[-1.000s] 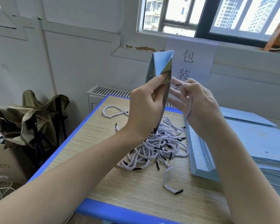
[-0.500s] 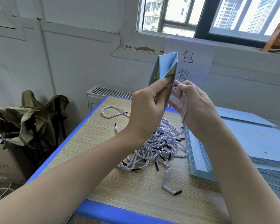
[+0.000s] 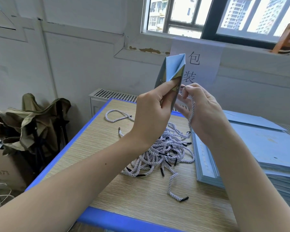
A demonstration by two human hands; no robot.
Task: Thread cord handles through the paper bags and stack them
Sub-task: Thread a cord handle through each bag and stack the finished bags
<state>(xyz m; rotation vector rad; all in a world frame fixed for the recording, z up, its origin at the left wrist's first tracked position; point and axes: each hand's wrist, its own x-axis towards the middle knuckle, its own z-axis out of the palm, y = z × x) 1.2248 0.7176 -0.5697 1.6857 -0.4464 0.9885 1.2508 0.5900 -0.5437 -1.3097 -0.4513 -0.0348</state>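
Observation:
My left hand (image 3: 151,111) holds a light blue paper bag (image 3: 172,69) edge-on and upright above the table, thumb pressed on its near face. My right hand (image 3: 203,109) pinches a white twisted cord (image 3: 192,111) by its black tip, right against the bag's right side. The cord hangs down across my right palm. A tangle of several loose cords (image 3: 164,151) lies on the table below my hands. A thick stack of flat blue bags (image 3: 261,153) sits on the right.
The wood-grain table has a blue rim (image 3: 60,156). One cord loop (image 3: 117,116) lies apart at the far left of the table. A folded green chair (image 3: 33,121) and a cardboard box (image 3: 5,171) stand left of the table. A radiator (image 3: 112,94) is behind it.
Both hands and the bag have shifted slightly lower in the frame. My right fingers have brought the cord's black tip up to the bag's side.

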